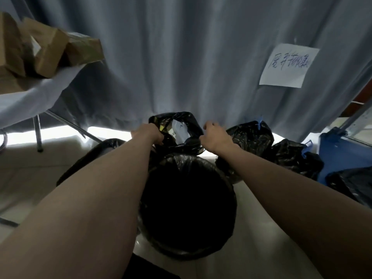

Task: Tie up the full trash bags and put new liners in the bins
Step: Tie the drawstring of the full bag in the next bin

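I see the full trash bag [177, 125] standing on the floor just beyond the bin [187, 206], its black mouth pulled open so that white and yellow packaging shows inside. My left hand [150, 133] grips the left edge of that mouth, fingers curled into the plastic. My right hand [214, 137] is clenched on the right edge, knuckles up. Both arms reach over the bin, which is round and lined with a black liner [203, 162] folded over its rim; its inside is too dark for me to read.

To the right, near the open bag, sit two tied black bags [251, 137], each closed with a blue tie [259, 122], and beside them a blue container [340, 156]. Behind everything hangs a grey curtain [181, 57] with a handwritten paper note [287, 65] fixed to it. At upper left, a cloth-covered table [26, 97] holds brown paper bags [50, 51].
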Tool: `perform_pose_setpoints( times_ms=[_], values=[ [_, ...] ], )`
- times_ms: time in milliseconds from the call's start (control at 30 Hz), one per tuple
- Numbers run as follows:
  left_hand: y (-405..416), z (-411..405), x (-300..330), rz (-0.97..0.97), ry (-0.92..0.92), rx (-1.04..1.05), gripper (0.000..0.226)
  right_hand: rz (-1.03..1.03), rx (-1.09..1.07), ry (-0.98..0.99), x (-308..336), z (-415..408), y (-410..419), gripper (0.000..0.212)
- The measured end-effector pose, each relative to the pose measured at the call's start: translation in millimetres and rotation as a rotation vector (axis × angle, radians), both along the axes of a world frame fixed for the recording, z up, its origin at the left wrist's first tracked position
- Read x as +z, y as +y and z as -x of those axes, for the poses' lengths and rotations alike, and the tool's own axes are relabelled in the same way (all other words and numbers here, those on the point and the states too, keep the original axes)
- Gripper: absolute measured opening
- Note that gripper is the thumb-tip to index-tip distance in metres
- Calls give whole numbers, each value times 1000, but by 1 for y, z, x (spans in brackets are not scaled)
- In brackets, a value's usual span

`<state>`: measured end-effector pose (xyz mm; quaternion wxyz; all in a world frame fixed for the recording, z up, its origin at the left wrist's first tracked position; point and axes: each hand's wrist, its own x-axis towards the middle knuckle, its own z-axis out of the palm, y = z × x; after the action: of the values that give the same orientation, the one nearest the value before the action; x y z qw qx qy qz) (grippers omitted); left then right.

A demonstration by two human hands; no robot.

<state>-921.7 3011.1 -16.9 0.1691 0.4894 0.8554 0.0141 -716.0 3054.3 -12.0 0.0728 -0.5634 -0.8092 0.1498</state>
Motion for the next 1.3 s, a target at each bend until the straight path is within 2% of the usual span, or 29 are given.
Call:
perform_pose_setpoints(
  times_ms=[100, 200, 400, 533, 633, 767, 800, 867, 1033, 1167, 1300],
  values=[
    [18, 4, -16, -19, -71, 39, 30, 31, 4, -16, -19, 13, 22, 40],
    [29, 8, -30, -15, -144, 92, 35, 71, -33, -11, -37, 23, 41, 41],
    [42, 15, -59, -93, -176, 202, 32, 240, -150, 107, -69, 38, 68, 44],
    [47, 17, -67, -137, -208, 239, 30, 293, -243, 244, -80, 40, 80, 33],
    [47, 16, -70, -157, -203, 265, 21, 440, -350, 447, -84, 42, 84, 32],
    [48, 13, -71, -134, -142, 234, 10, 557, -488, 633, -87, 45, 83, 56],
    [49, 13, -71, -130, -139, 229, 9, 565, -509, 651, -88, 45, 82, 61],
    [50, 11, -70, -134, -148, 227, 10, 568, -517, 661, -89, 43, 82, 55],
    [53, 3, -56, -189, -144, 250, 33, 506, -514, 732, -79, 37, 77, 36],
    [50, -6, -24, -310, -128, 275, 41, 416, -477, 789, -43, 31, 70, 26],
    [35, -26, 19, -434, -106, 253, 40, 336, -457, 803, 12, 18, 56, 29]
  ],
)
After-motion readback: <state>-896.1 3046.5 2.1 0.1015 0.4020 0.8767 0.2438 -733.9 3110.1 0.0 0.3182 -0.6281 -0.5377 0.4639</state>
